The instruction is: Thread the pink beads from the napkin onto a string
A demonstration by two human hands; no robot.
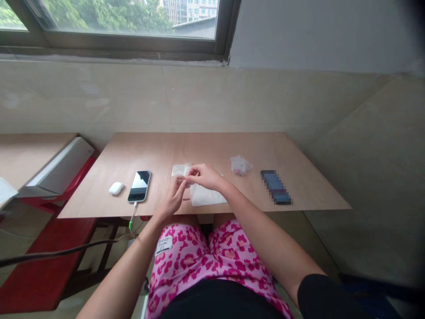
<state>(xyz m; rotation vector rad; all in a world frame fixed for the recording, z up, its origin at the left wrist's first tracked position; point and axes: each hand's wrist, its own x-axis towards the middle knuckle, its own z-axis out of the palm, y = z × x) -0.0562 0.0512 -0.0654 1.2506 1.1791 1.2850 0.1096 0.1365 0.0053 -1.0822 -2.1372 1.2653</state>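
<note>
My left hand (173,197) and my right hand (206,176) meet above the table, thumbs and fingertips pinched together. Between them is something small and pinkish, too tiny to make out. Just behind the fingers lies a small clear plastic bag (180,169). A white sheet or flat pouch (207,197) rests under my right hand and wrist, partly covered by them. Close to my left hand, a small dark red piece (186,199) lies on the wood. Farther right sits a clear zip bag (239,165) with small pink and red bits in it.
The wooden table (99,195) stands against a tiled wall below a window. On its left lie a white earbud case (116,188) and a phone (139,186) with a charging cable (133,215) running off the front edge. A pixelated dark flat object (276,188) lies at right.
</note>
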